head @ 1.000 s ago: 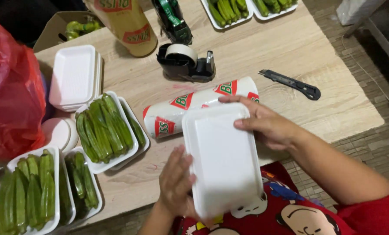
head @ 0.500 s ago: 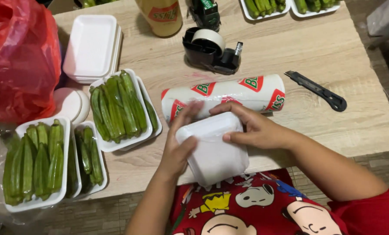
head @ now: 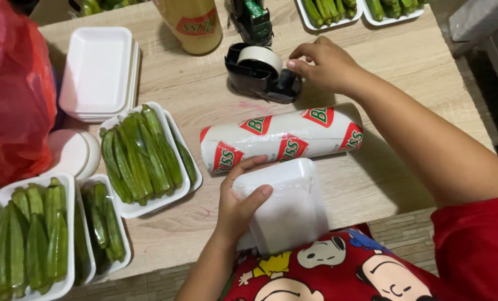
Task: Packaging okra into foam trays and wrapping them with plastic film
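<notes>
My left hand (head: 239, 205) grips the left edge of a white foam tray (head: 285, 206) wrapped in clear film, bottom side up, at the near table edge. Just beyond it lies a white roll of cling film (head: 282, 139) with red and green markings. My right hand (head: 322, 62) reaches across that roll to the black tape dispenser (head: 260, 72), fingertips pinched at its cutter end by the roll of tape. Whether tape is held between the fingers cannot be told.
Foam trays of green okra (head: 140, 156) sit at the left, with more at the near left (head: 34, 237) and far edge (head: 324, 11). A stack of empty white trays (head: 98, 72), a red plastic bag (head: 12, 95) and a yellowish roll (head: 193, 22) stand around.
My right hand let go of the wrapped tray and moved away to the tape dispenser. My left hand stays on the tray, which has settled near the table edge.
</notes>
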